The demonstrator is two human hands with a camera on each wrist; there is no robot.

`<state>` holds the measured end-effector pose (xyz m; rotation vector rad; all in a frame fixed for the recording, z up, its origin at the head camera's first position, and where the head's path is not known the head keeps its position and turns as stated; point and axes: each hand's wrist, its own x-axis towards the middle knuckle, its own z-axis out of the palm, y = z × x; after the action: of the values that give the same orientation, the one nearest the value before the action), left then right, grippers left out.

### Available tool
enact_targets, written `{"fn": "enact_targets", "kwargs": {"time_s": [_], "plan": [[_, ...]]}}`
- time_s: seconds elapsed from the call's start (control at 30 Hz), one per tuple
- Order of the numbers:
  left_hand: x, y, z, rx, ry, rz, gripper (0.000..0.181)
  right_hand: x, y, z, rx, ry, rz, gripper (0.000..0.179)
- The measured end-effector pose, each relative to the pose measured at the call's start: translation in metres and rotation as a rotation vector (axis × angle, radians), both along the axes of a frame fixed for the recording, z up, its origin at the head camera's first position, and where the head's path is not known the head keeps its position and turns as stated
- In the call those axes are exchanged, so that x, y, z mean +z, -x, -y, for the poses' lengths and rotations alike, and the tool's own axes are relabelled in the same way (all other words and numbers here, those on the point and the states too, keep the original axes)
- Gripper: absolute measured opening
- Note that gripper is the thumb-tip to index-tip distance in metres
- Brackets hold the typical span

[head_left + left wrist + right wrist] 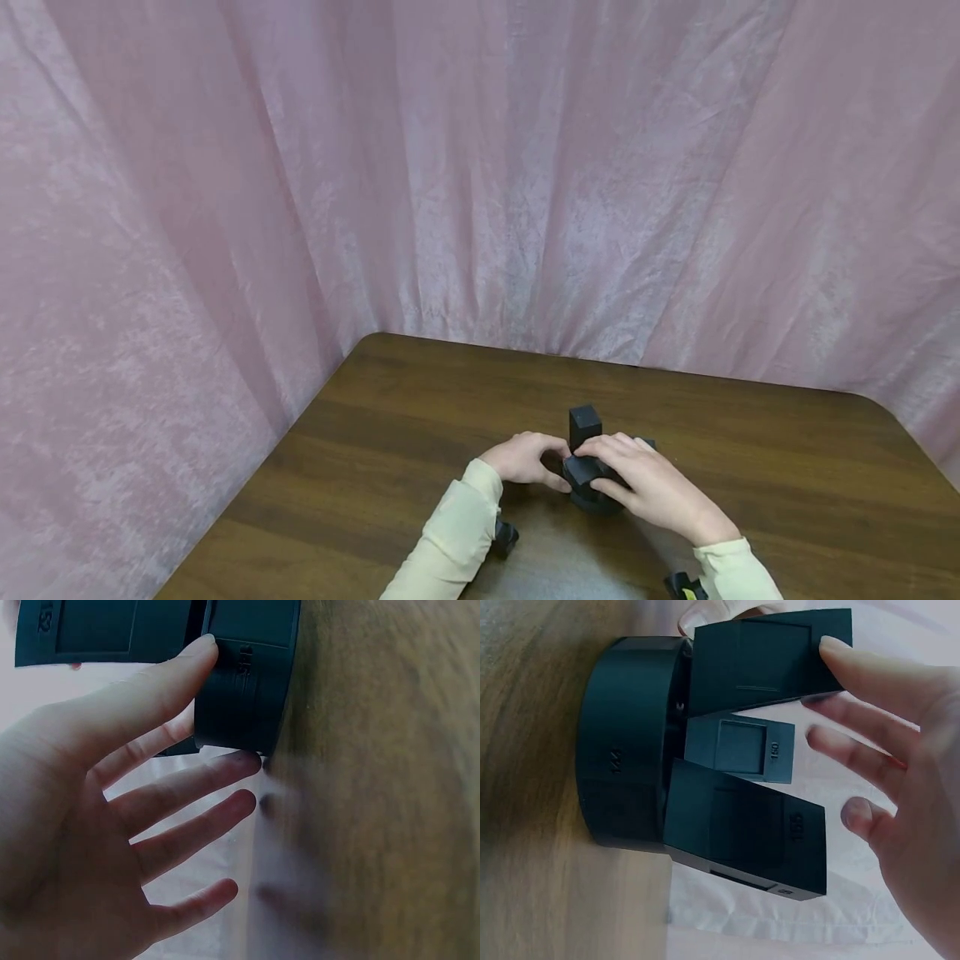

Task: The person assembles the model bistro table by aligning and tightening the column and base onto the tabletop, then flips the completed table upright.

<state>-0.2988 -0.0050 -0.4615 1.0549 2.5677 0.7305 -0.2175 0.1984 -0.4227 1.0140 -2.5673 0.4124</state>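
A round black base point(596, 504) sits on the table, with several black rectangular blocks standing up from it. My left hand point(525, 457) is at its left side. In the left wrist view, the thumb and a finger hold the base point(244, 705) from two sides, while the other fingers spread out. My right hand point(656, 487) reaches over from the right and pinches the upper end of the near block point(754, 664) between thumb and fingers. Beside it stand a shorter-looking block point(742, 748) and a leaning block point(742, 825). Raised numbers mark the pieces.
The brown wooden table point(375, 425) has rounded far corners. Pink curtains point(480, 183) hang behind it and along the left. Black wrist devices point(504, 537) are on both forearms, under the pale sleeves.
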Motion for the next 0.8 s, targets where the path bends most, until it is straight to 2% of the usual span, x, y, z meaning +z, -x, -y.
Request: {"fn": "enact_targets", "kwargs": {"time_s": [0.13,0.23,0.53,0.63,0.8], "plan": [[0.0005,0.0000,-0.0002,-0.005,-0.011,0.000,0.022,-0.0029,0.0019,0.0015,-0.047,-0.027,-0.089,0.044],[0.0005,0.0002,-0.0001,-0.003,-0.007,-0.012,0.022,-0.0045,0.0026,0.0025,-0.076,-0.037,-0.108,0.045],[-0.0009,0.0012,-0.0005,0.001,-0.014,-0.009,0.022,-0.0051,0.0026,0.0042,-0.213,-0.014,-0.022,0.043],[-0.0019,0.0018,-0.0006,0.000,-0.012,-0.018,0.023,-0.0058,0.0035,0.0036,-0.231,0.011,-0.014,0.037],[-0.0029,0.0023,-0.0006,-0.002,-0.008,-0.029,0.025,-0.0081,0.0061,-0.0001,-0.206,0.040,-0.043,0.033]]}}
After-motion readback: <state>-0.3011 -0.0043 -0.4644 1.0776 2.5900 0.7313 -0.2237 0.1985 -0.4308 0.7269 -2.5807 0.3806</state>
